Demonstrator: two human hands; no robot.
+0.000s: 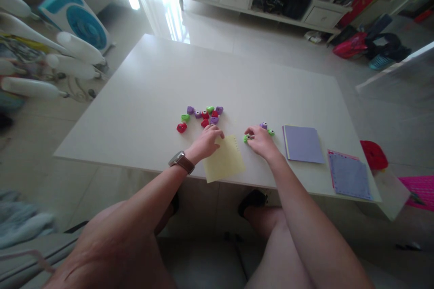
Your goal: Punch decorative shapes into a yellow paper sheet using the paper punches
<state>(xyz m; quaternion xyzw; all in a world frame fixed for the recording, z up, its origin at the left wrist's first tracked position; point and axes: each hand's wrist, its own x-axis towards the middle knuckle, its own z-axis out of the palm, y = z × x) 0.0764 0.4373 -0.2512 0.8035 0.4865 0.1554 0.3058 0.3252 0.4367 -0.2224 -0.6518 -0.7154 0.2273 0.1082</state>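
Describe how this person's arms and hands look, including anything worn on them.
Both the left forearm and the right forearm are bare, with no sleeve in view. The left wrist wears a wristwatch with a silvery case and a brown strap. The right wrist shows no watch or band. The left hand and right hand are ungloved.

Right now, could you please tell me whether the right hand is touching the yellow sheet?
No, the right hand is over at a green piece, apart from the yellow sheet.
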